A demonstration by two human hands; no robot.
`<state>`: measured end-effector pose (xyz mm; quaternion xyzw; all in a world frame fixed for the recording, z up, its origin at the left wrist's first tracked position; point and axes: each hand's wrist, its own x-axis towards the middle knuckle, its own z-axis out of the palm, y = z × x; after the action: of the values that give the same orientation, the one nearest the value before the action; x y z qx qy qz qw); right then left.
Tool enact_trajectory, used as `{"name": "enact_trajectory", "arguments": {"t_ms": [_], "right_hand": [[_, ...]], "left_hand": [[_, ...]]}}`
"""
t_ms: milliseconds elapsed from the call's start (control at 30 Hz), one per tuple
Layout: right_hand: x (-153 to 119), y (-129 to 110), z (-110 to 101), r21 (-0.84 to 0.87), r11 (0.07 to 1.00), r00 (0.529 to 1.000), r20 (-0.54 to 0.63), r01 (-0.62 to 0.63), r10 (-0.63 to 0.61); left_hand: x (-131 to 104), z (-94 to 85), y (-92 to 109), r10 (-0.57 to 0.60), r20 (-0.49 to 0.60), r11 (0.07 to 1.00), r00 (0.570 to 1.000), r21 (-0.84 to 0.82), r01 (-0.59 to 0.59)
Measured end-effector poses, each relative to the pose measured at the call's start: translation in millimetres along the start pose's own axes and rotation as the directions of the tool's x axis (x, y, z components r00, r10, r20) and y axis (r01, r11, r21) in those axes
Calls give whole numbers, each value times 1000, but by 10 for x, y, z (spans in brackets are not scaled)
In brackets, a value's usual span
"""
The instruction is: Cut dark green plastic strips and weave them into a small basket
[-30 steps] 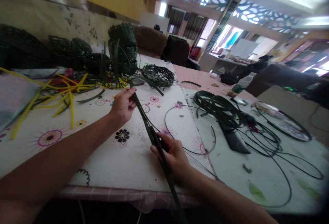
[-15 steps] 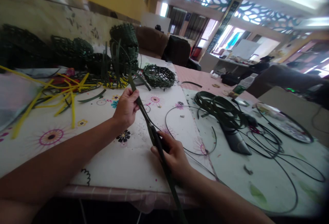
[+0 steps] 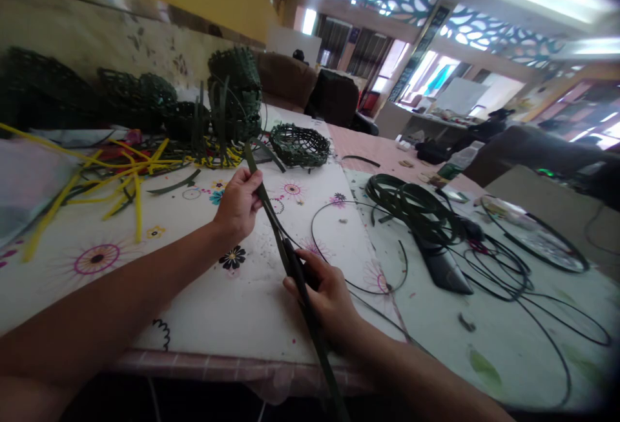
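A long dark green flat strip (image 3: 264, 197) runs slantwise from above my left hand down past the table's front edge. My left hand (image 3: 238, 205) pinches its upper part between thumb and fingers. Lower down, my right hand (image 3: 325, 293) is closed around a slim black tool (image 3: 296, 267) that lies along the strip; its exact kind is unclear. At the tool's tip the strip seems to part into two narrow lengths. Beyond my left hand sits a small woven green basket (image 3: 300, 144).
Coiled green strips (image 3: 411, 205) lie at right, partly over a grey pointed object (image 3: 442, 263). Thin black cord (image 3: 520, 280) loops nearby. Yellow strips (image 3: 138, 205) are piled at left, before stacked woven baskets (image 3: 235, 92). A flowered cloth (image 3: 188, 305) covers the table.
Both hands stay nearly in place on the strip and tool. The view has shifted very slightly; nothing was let go or taken hold of.
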<state>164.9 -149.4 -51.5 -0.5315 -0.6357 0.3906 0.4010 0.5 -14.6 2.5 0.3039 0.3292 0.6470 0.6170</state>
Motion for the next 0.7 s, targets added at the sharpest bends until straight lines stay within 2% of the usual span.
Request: {"name": "enact_trajectory", "arguments": {"t_ms": [133,300,433,600,700], "right_hand": [[-6,-10,7,34,999,1000,-14,10,-10],[4,-48,-10,72,997,1000,9,7,-7],[-2,-53,-34,28,1000,999,35,11,-12],[-12,-57,-18,46,999,998,63,-19,16],[-9,-52,4,15,999,999,31,-28,28]], "left_hand": [[-116,56,-16,7,12,1000,1000,21,-7],[-140,66,-16,25,4,999,1000,41,-25],[-74,21,-33,12,23,999,1000,38,-13],[101,-51,36,6,-25,1000,1000,-31,-7],[118,-44,64,27,-40,999,999,-33,-29]]}}
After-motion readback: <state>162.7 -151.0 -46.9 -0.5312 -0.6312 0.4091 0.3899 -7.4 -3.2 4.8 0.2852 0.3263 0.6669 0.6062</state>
